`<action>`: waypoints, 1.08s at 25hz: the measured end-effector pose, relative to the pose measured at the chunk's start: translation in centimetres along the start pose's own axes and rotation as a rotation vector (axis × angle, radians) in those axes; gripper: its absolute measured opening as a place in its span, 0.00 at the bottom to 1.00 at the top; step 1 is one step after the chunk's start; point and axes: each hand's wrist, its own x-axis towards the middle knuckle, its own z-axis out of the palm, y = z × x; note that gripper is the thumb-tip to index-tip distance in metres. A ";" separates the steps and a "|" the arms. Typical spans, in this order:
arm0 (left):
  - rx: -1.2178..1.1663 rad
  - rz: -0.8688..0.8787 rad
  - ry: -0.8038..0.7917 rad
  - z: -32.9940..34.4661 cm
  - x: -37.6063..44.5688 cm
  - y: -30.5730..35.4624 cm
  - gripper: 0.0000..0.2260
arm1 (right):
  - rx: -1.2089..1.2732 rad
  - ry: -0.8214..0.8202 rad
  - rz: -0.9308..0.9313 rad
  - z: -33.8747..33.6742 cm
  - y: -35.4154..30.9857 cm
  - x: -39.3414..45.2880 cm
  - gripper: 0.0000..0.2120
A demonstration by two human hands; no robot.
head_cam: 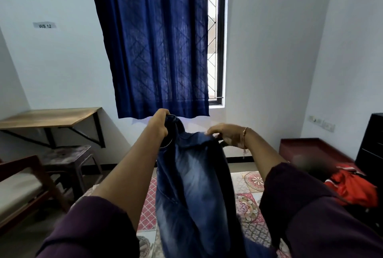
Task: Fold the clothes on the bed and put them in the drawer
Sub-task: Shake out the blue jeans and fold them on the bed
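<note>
A pair of faded blue jeans [192,187] is hanging in the air in front of the person, its top end gathered up at about 12 o'clock from the centre of the view and its length falling straight down towards 6 o'clock, above the patterned bedspread [248,199]. The jeans are spanning the gap between the two hands, with the left hand at their 11 o'clock corner and the right hand at their 1 o'clock corner.

The left hand [160,122] is gripping a bunched fold of the denim in a closed fist, fingers wrapped fully around the cloth, and is holding it slightly higher than the other side. The right hand [227,134], which is wearing a thin bracelet [245,133] at the wrist, is pinching the upper edge of the jeans with its fingers curled over the fabric and the thumb underneath. The two hands are being held apart, each clamped on its own part of the garment.

At about 3 o'clock from the jeans, a red garment [352,189] is lying crumpled on the bed, well apart from both hands. Beyond it, at 2 o'clock, a dark drawer unit [371,145] is standing against the wall. A dark blue curtain [153,42] is hanging at 12 o'clock.
</note>
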 end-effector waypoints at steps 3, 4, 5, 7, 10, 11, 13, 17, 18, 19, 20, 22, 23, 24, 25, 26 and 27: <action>0.157 0.147 -0.034 -1.7 0.3 1.9 0.05 | -0.020 -0.111 0.118 1.0 -1.0 1.0 0.14; 0.213 0.224 -0.059 -2.1 0.1 2.9 0.07 | -0.107 -0.054 0.106 1.3 -1.2 1.6 0.12; 0.262 0.296 -0.096 -2.6 -0.1 3.9 0.09 | -0.218 0.069 0.070 1.6 -1.5 2.5 0.11; 0.315 0.408 -0.149 -3.8 -0.5 6.0 0.16 | -0.469 0.384 -0.040 1.9 -1.9 4.6 0.15; 0.326 0.507 -0.154 -5.5 -0.7 8.4 0.20 | -0.583 0.540 -0.173 2.8 -2.2 7.4 0.26; 0.354 0.549 -0.153 -6.0 -0.6 9.1 0.20 | -0.575 0.528 -0.206 3.4 -2.3 8.2 0.28; 0.444 0.643 -0.168 -6.2 -0.6 10.0 0.19 | -0.574 0.519 -0.238 4.5 -2.2 9.4 0.29; 0.527 0.848 -0.149 -5.7 -0.6 11.1 0.15 | -0.777 0.738 0.010 5.4 -1.4 11.3 0.25; 0.520 0.889 -0.118 -5.8 -0.3 11.5 0.14 | -0.844 0.765 0.095 5.3 -0.8 11.3 0.21; 0.505 0.917 -0.076 -6.0 0.2 12.1 0.14 | -0.852 0.747 0.188 5.0 0.1 11.2 0.18; 0.488 0.930 -0.025 -6.5 0.8 12.6 0.13 | -0.792 0.705 0.288 4.6 1.0 10.9 0.17; 0.488 0.921 0.090 -7.8 2.2 13.5 0.11 | -0.595 0.617 0.419 3.9 2.9 10.5 0.18; 0.516 0.913 0.147 -8.4 2.8 13.6 0.10 | -0.532 0.606 0.443 3.6 3.5 10.5 0.18; 0.567 0.903 0.198 -9.1 3.5 13.6 0.09 | -0.485 0.617 0.452 3.3 3.7 10.6 0.18; 0.638 0.890 0.235 -9.8 4.1 13.4 0.08 | -0.444 0.643 0.449 3.1 3.6 10.7 0.18; 0.723 0.868 0.253 -10.5 4.8 13.1 0.08 | -0.404 0.672 0.444 2.7 3.2 10.9 0.17; 0.822 0.839 0.260 -11.4 5.3 12.8 0.08 | -0.376 0.708 0.429 2.3 2.7 11.1 0.17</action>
